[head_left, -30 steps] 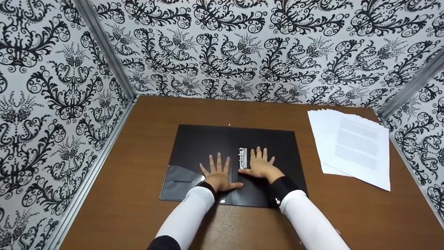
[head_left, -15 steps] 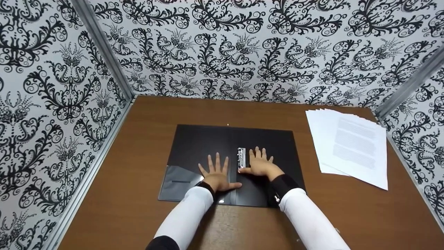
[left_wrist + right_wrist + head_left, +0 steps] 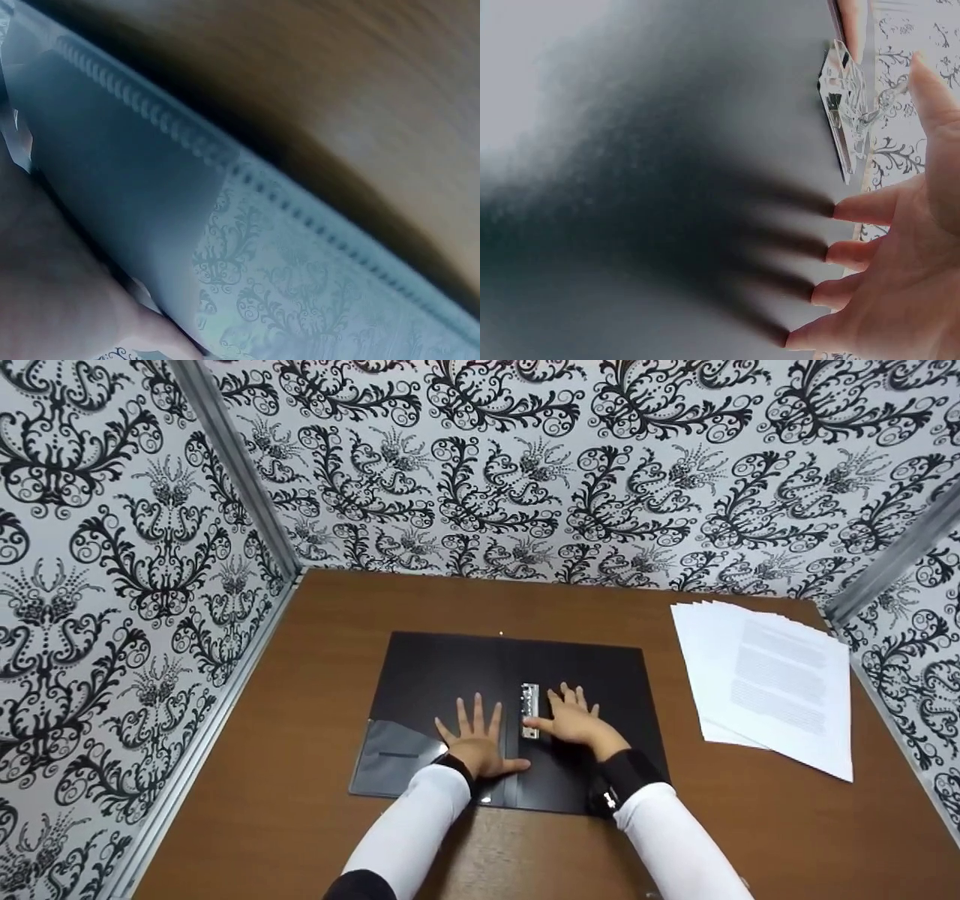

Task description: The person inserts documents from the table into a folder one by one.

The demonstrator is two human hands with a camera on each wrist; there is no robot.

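A black ring binder (image 3: 442,667) lies spread open, flat on the table. My left hand (image 3: 480,751) rests on its left cover with fingers straight and splayed, the thumb reaching across the spine. Its palm side (image 3: 67,292) shows low in the left wrist view. On the right cover, my right hand (image 3: 576,725) touches down with its fingertips (image 3: 840,208), the palm raised. The right thumb points at the lower end of the silver metal clip mechanism (image 3: 530,701), overlapping it in the head view. Neither hand holds anything.
A grey corner pocket (image 3: 394,757) is on the left cover. Fanned printed sheets (image 3: 780,682) lie at the table's right side. The brown wooden table (image 3: 285,720) is enclosed by patterned walls (image 3: 487,465) at the back and sides.
My right palm has lifted and turned slightly, and its thumb now overlaps the clip's lower end. The left hand stays in place on the binder. The head view has shifted a little.
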